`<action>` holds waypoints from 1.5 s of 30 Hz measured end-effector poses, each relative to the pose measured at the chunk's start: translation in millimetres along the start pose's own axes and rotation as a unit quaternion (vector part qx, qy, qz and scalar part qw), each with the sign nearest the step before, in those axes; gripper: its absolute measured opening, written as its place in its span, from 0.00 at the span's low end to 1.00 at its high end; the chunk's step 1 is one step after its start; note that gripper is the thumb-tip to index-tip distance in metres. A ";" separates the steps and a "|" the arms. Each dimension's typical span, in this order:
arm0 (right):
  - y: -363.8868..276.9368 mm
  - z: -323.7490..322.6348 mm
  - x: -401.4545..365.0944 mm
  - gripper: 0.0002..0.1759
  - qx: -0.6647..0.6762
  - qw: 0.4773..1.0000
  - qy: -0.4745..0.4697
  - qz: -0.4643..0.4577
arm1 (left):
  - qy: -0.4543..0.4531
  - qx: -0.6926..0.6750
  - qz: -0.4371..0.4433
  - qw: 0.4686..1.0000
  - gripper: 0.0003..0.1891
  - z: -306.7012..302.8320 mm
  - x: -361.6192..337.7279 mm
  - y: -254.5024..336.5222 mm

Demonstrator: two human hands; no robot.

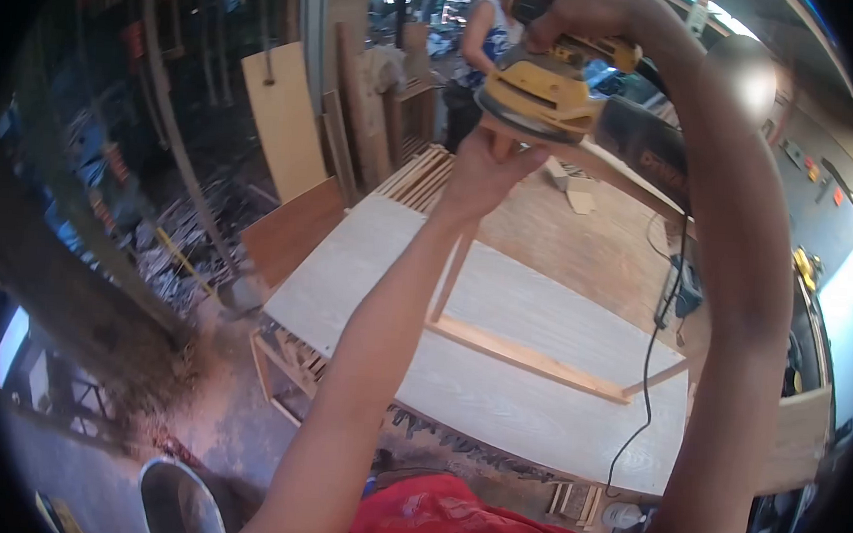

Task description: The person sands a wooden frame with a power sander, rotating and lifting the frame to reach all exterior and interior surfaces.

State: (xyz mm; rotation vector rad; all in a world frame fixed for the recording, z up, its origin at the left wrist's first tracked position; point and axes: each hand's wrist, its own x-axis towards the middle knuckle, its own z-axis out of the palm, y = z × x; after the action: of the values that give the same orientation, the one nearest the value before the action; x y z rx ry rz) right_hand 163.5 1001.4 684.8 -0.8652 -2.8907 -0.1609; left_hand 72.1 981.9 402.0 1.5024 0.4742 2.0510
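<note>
Up high, my right hand [584, 12] grips a yellow electric sander [540, 93] from above, its fingers closed round the body. The sander's round pad sits against or just over the upper end of a light wooden frame [528, 357]. Just below the pad, my left hand [490, 178] is closed round the frame's upper left corner; part of the fingers is hidden. The frame stands upright, its bottom rail on a pale board [349, 262]. A dark dust bag [644, 148] sticks out on the sander's right, and a black cord [648, 363] hangs down across the board.
Behind the pale board lies a brown plywood sheet [585, 237] with small wood offcuts [577, 198] on it. A slatted wood piece [415, 178] rests at the far left. Another person [477, 50] stands beyond. A thick wooden post [67, 235] rises at left.
</note>
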 end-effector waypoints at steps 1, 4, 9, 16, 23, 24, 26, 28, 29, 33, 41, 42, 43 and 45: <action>-12.9 -9.7 -16.3 0.47 0.015 0.999 -0.043 0.001 | 0.017 0.047 -0.033 0.998 0.29 -0.5 -1.1 3.3; -8.9 -9.4 -28.8 0.45 0.040 0.996 -0.078 0.004 | 0.029 0.088 -0.065 0.994 0.28 3.0 -3.1 10.4; -9.2 -7.2 -49.1 0.44 0.086 0.993 -0.075 0.037 | 0.040 0.088 -0.055 0.994 0.27 4.9 -1.7 9.9; 11.5 5.4 -50.9 0.37 -0.024 0.999 0.040 0.020 | 0.029 0.088 -0.087 0.992 0.28 4.7 -2.1 11.7; -28.2 -11.6 -26.5 0.39 0.016 0.996 -0.088 0.010 | 0.009 0.021 -0.026 0.999 0.28 3.5 0.2 1.5; -31.6 -14.3 -30.0 0.37 0.013 0.993 -0.112 0.015 | 0.011 0.020 -0.024 0.999 0.28 1.8 1.6 1.0; -22.1 -16.7 -34.6 0.33 0.002 0.993 -0.115 0.024 | 0.013 0.076 -0.044 0.996 0.26 0.1 2.9 -1.3; 5.0 -4.1 -40.3 0.36 -0.038 0.997 -0.067 0.033 | 0.015 0.049 -0.054 0.997 0.26 2.5 0.3 0.5; 8.8 -0.7 -41.4 0.39 -0.072 0.996 -0.017 0.040 | 0.016 0.027 -0.068 0.997 0.26 3.1 -0.2 1.0; 5.8 1.8 -37.5 0.39 -0.093 0.995 0.010 0.031 | 0.021 -0.007 -0.042 0.999 0.26 4.3 -1.7 -7.6; -19.1 -22.0 -38.2 0.39 -0.026 0.990 -0.122 0.065 | 0.024 0.056 -0.031 0.998 0.22 3.6 0.0 -4.9; -9.5 -22.1 -35.7 0.41 -0.061 0.988 -0.130 0.049 | 0.024 0.054 -0.030 0.998 0.22 2.6 -1.2 -4.2; -8.5 -19.2 -32.0 0.41 -0.065 0.988 -0.129 0.049 | 0.027 0.064 -0.036 0.997 0.22 3.1 -2.0 -1.3; -0.9 -11.8 -31.8 0.41 -0.084 0.993 -0.069 0.047 | 0.026 0.074 -0.045 0.996 0.22 6.4 -3.0 -1.3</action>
State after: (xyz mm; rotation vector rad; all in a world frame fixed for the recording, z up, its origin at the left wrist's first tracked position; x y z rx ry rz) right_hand 190.4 981.9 691.9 -1.0783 -2.9893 -0.3526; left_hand 79.1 980.8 401.0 1.4842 0.7158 2.0266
